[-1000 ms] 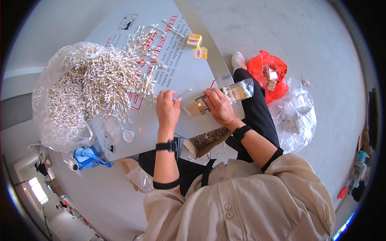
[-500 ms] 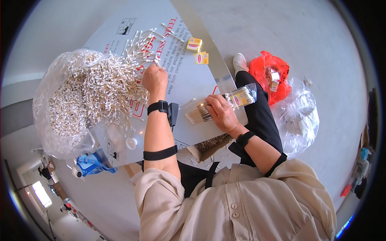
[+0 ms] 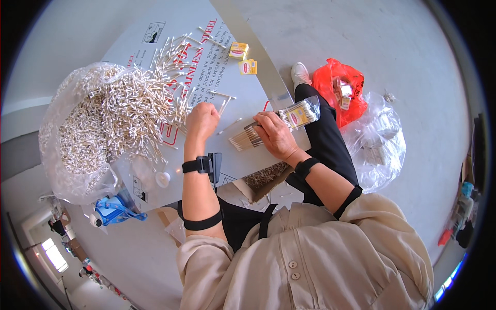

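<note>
My left hand point(image 3: 202, 122) is closed above the table, with a few white-tipped cotton swabs point(image 3: 223, 103) sticking out past its fingers. To its left a large heap of loose cotton swabs point(image 3: 129, 111) spills from a clear plastic bag point(image 3: 54, 129) onto the table. My right hand point(image 3: 277, 135) presses over a clear packet of cotton swabs point(image 3: 299, 114) with a yellow label card in it. The packet lies at the table's right edge, and swab ends show on both sides of the hand. One loose swab point(image 3: 229, 126) lies between my hands.
Small yellow cards point(image 3: 239, 50) lie near the table's far right edge. A red bag point(image 3: 330, 85) and a clear bag point(image 3: 380, 144) rest on the floor at right. An open carton point(image 3: 261, 183) is below the table edge. A blue-strapped item point(image 3: 111, 209) and a white round cap point(image 3: 163, 179) are at left.
My left hand has come back from the heap toward my right hand, bringing a few cotton swabs. My right hand keeps hold of the packet. The whole view has shifted slightly.
</note>
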{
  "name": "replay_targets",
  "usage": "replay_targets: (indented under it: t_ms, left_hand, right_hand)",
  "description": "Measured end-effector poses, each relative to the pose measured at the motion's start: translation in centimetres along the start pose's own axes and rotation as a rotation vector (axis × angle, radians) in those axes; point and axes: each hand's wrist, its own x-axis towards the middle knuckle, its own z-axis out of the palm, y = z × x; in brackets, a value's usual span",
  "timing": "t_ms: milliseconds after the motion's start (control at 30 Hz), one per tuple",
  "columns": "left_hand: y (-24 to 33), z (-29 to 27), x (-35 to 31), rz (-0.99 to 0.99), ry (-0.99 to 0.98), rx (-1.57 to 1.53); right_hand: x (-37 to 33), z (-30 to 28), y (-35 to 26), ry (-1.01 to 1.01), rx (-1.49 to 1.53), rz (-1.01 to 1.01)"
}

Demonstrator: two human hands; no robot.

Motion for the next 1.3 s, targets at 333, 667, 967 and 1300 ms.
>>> replay_targets:
  t_ms: [333, 667, 967, 1300]
  left_hand:
    - [-0.1, -0.2, 2.5, 0.213, -0.205, 0.100]
    - [0.4, 0.4, 2.0, 0.172, -0.344, -0.204]
    - [-0.1, 1.4, 0.8, 0.252, 0.127, 0.047]
    - [1.0, 2.2, 0.2, 0.350, 0.400, 0.048]
  right_hand:
    - [-0.2, 0.0, 0.0, -0.018, -0.002, 0.038]
    - [-0.1, 0.0, 0.1, -0.010, -0.004, 0.005]
    - [-0.1, 0.1, 0.2, -0.020, -0.040, 0.007]
    - [0.0, 0.0, 0.1, -0.029, -0.022, 0.001]
